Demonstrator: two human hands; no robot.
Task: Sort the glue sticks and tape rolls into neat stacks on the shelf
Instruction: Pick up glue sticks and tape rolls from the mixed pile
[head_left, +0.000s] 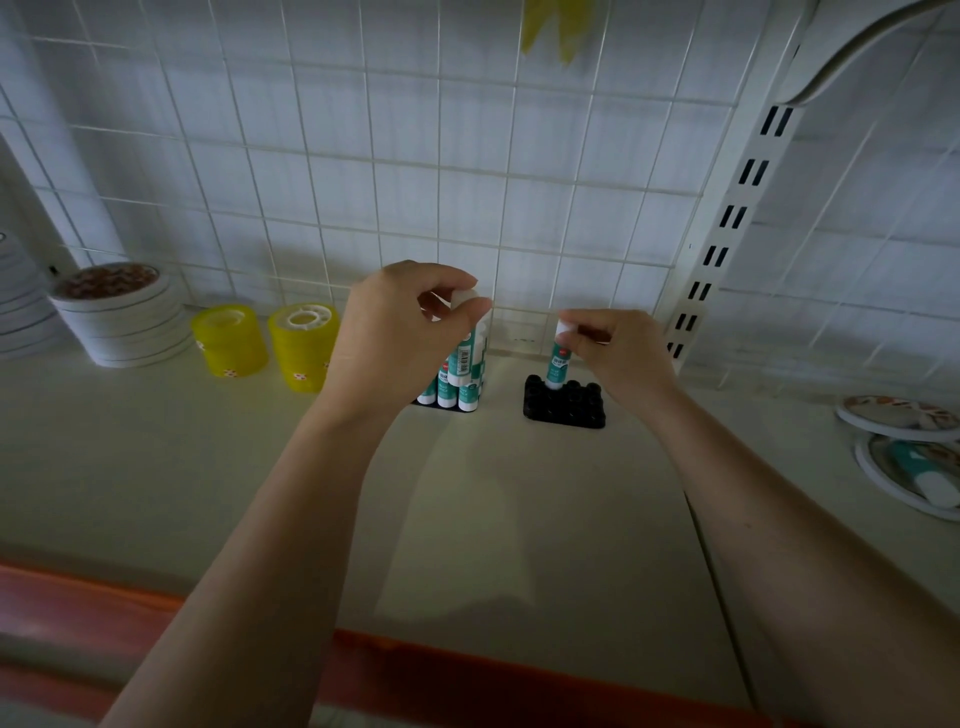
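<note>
The job looks partly done. On the shelf (493, 519), the left holder (423, 402) is packed with upright glue sticks (447, 392); the left hand (400, 332) pinches the cap of a raised stick (464, 353) above them. The right hand (613, 348) pinches a lone stick (556, 364) standing in the back-left socket of the black holder (566, 405), otherwise empty. Yellow tape rolls (301, 345) and white rolls (124, 322) already stand stacked at left. Far right, loose rolls (898, 415) and one glue stick (930, 478) remain unsorted.
</note>
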